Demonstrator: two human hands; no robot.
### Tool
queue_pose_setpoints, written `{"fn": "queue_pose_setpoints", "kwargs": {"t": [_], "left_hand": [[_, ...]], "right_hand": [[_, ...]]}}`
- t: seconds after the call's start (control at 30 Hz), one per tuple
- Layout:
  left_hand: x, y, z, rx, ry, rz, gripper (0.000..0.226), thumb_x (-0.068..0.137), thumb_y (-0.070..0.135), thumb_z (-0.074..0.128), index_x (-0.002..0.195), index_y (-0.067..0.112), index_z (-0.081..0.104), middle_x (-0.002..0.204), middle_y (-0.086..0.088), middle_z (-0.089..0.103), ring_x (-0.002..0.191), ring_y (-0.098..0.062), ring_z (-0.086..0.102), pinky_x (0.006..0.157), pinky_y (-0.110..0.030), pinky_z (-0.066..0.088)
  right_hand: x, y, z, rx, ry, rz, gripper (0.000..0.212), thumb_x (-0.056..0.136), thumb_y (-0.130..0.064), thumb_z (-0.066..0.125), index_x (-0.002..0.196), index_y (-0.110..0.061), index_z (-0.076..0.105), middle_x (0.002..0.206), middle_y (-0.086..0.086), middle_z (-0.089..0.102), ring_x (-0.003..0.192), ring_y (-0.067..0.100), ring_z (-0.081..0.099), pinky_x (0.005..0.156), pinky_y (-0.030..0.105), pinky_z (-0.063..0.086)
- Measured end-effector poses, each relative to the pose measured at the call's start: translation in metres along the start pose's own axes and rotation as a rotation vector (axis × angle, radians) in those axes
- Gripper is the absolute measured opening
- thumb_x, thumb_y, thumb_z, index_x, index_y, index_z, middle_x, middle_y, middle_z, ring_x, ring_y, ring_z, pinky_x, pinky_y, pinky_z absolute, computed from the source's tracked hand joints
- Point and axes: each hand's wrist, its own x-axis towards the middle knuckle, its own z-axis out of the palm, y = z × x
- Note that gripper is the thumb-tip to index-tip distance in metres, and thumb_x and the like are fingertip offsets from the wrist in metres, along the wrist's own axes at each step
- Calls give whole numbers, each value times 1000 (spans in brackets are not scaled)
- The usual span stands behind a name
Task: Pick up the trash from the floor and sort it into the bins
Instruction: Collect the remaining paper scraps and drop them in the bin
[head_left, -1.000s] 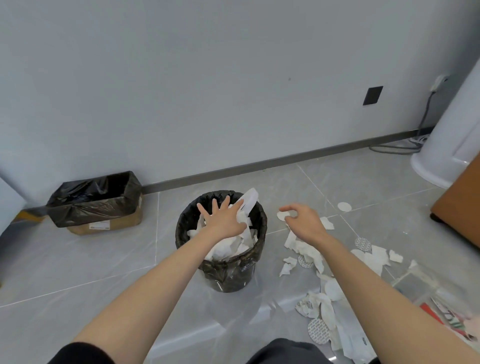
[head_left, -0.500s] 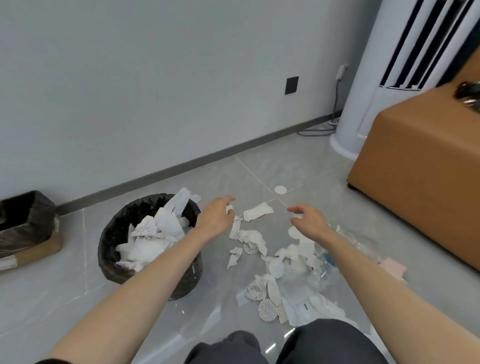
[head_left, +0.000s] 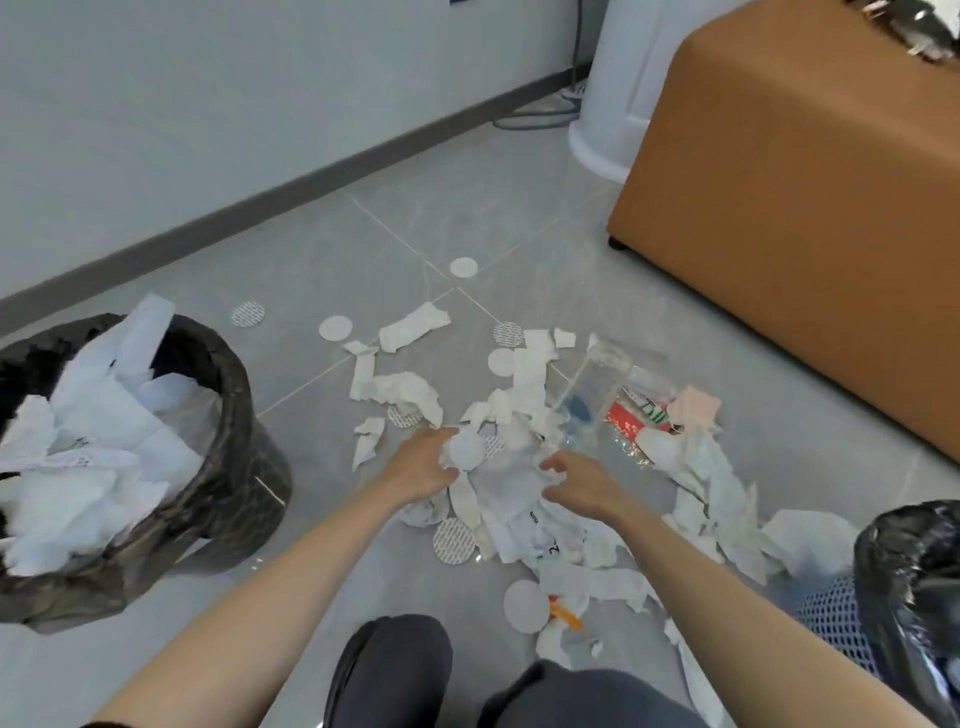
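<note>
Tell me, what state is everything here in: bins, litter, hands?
Left bin: upright, heaped with white paper.
Right bin: black-bagged, mostly out of frame.
Paper scraps: scattered over the floor.
Clear plastic container: lying among the scraps.
Left hand: at the scraps, grip unclear.
Right hand: at the scraps, grip unclear.

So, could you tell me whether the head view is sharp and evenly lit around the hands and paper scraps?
Head view: soft, even light, no hard shadows; left hand and right hand slightly blurred over the paper scraps; faint sheen on the floor tiles beside the round bin; glints on the black bag.
</note>
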Motion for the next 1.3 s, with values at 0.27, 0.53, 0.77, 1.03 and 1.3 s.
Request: {"fn": "queue_pose_setpoints", "kwargs": {"t": [0.27, 0.53, 0.77, 1.03, 1.3], "left_hand": [[7, -32, 65, 255, -243, -21, 106, 70, 29, 77, 147, 42, 5, 157, 4, -8, 143, -29, 0, 108, -52, 33], [-7, -53, 81, 180, 15, 62, 60, 78, 13, 68, 132, 30, 47, 132, 3, 35, 119, -21, 37, 87, -32, 46], [-10, -55, 81, 88, 61, 9, 21, 89, 13, 56, 109, 18, 58, 102, -4, 56, 96, -26, 57, 73, -28, 39], [-11, -44, 51, 1, 22, -85, 6, 88, 12, 53, 86, 15, 58, 95, -6, 66, 91, -26, 60, 60, -27, 34], [-31, 1, -14, -119, 97, -31, 8, 90, 15, 55, 96, 13, 60, 92, -9, 68, 86, -29, 67, 71, -30, 50]], "right_hand": [[17, 41, 55, -65, -10, 150, 81, 73, -30, 77, 138, -14, 31, 138, 13, 35, 127, 35, 35, 106, 38, 27], [20, 41, 81, -87, 157, 164, 93, 66, -29, 82, 137, -16, 23, 139, 8, 30, 122, 33, 31, 89, 41, 44], [17, 50, 81, -64, 172, 214, 86, 68, -35, 80, 136, -20, 31, 137, 7, 31, 120, 31, 37, 93, 43, 44], [7, 57, 65, 47, 157, 196, 47, 84, -30, 67, 125, -19, 46, 127, 11, 40, 115, 31, 42, 88, 35, 41], [-20, 35, -2, 140, 205, 114, 61, 85, -35, 66, 135, -12, 39, 127, 12, 56, 112, 29, 54, 81, 28, 39]]}}
